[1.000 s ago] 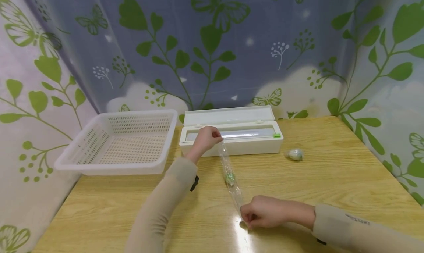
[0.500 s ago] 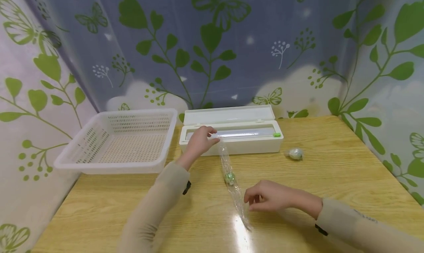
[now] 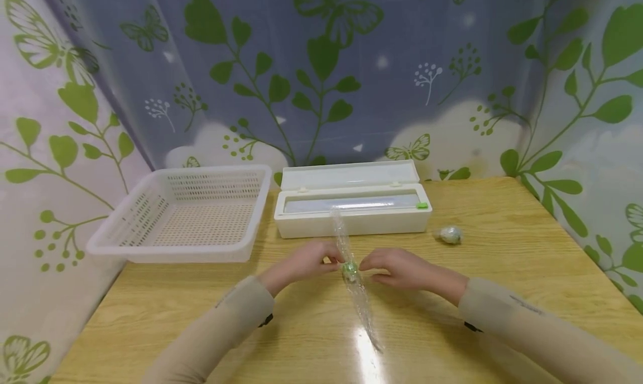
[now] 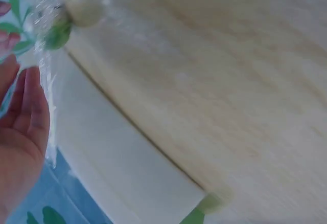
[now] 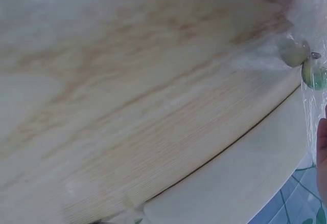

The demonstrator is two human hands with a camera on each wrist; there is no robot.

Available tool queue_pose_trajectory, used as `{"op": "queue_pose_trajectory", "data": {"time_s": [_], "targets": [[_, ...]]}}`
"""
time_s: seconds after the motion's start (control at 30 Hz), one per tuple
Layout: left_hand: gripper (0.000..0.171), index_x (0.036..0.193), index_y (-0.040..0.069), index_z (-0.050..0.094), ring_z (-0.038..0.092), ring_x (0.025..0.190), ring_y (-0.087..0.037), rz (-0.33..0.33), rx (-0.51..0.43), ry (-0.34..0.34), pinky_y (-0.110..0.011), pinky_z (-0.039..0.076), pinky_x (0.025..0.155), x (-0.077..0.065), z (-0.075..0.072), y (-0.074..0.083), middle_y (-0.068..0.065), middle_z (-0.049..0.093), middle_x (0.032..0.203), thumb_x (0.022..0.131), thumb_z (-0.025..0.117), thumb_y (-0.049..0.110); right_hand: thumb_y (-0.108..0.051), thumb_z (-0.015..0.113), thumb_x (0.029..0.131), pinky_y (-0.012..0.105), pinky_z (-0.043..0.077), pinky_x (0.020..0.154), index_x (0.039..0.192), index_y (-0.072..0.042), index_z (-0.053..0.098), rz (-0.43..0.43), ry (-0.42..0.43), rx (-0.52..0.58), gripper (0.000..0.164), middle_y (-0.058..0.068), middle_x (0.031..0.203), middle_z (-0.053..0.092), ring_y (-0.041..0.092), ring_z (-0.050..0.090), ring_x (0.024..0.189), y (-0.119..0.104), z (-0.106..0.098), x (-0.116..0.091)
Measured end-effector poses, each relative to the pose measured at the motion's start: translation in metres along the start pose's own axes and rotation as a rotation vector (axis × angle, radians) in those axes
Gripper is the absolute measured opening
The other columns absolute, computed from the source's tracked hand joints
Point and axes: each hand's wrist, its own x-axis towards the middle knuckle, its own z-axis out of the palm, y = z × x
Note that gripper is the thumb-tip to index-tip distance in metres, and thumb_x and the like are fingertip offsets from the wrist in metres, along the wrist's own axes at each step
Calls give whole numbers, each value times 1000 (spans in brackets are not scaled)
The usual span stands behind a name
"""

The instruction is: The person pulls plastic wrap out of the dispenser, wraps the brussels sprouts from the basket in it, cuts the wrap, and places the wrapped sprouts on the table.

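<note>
A twisted strip of clear cling film point(image 3: 359, 297) lies lengthwise on the table, its far end reaching up against the white box. Wrapped in its middle is a small round green item point(image 3: 350, 270), which also shows in the left wrist view as a green ball point(image 4: 57, 35) under shiny film. My left hand point(image 3: 312, 261) is just left of it, fingertips right at the film, fingers loosely extended. From the other side my right hand point(image 3: 399, 268) comes close to the green item, thumb and fingers apart. Only a sliver of that hand point(image 5: 322, 147) shows in the right wrist view.
At the back stands a white cling film dispenser box point(image 3: 354, 225), lid raised, with a roll inside and a green cutter slider point(image 3: 422, 205). A white perforated basket point(image 3: 186, 255) is at the left. Another small film-wrapped item point(image 3: 450, 235) sits right of the box.
Both hands have let go of the film's ends and moved in to its middle, the left coming nearer from the box, the right moving away from the front. The film stays in place.
</note>
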Motion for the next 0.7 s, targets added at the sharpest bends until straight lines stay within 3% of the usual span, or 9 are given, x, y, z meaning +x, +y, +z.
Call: {"op": "queue_pose_trajectory", "data": {"time_s": [0.13,0.33,0.53,0.7], "targets": [[18,101,5,65,54,95,-16,31,27,-77,-22,42,83,-3,7,-2,-4,58,102,83,61,8,1,65,76,32,46,80,105,-3,63,-34,-28,-22,29,7,104,62,20,56,97,3,4,9],[25,107,2,61,50,104,-18,21,25,-94,-24,37,91,-3,14,-5,-5,54,112,82,60,5,8,63,73,31,46,81,102,-2,64,-63,-39,-51,31,8,102,62,22,56,96,5,9,15],[33,113,1,57,49,107,-21,-56,4,-77,-27,36,93,-1,17,-6,-7,53,115,80,61,2,6,64,73,30,46,82,102,-2,63,-29,-46,-100,30,10,104,62,22,56,97,10,11,18],[37,115,1,56,52,101,-19,-128,-30,-61,-23,41,86,2,21,-8,-6,53,110,79,64,4,2,68,71,30,46,81,103,-1,62,-26,-22,-109,32,10,103,61,22,56,95,13,13,19]]}}
